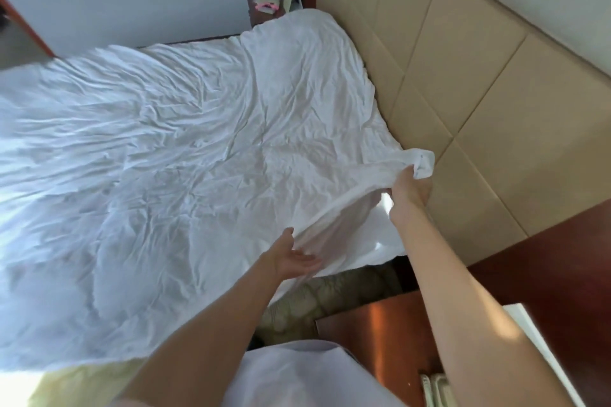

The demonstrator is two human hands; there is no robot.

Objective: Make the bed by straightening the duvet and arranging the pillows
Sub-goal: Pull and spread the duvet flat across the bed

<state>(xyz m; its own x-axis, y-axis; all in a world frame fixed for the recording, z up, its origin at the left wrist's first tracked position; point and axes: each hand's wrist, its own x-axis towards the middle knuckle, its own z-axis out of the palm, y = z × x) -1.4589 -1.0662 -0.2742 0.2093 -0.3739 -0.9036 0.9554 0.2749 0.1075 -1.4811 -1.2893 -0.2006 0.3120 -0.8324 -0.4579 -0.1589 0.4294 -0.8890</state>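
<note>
A wrinkled white duvet (172, 149) covers the whole bed. My right hand (410, 190) grips its near corner by the headboard and lifts it off the mattress. My left hand (294, 256) is palm up with spread fingers, touching the raised side edge of the duvet from below. At the far end by the headboard the duvet bulges over a rounded lump (297, 33); what lies under it is hidden. No uncovered pillow is in view.
A tan padded headboard (479, 82) runs along the right. A reddish wooden nightstand (380, 327) stands by my legs, and a far nightstand (267, 6) holds small items. Patterned carpet (330, 297) shows between bed and nightstand.
</note>
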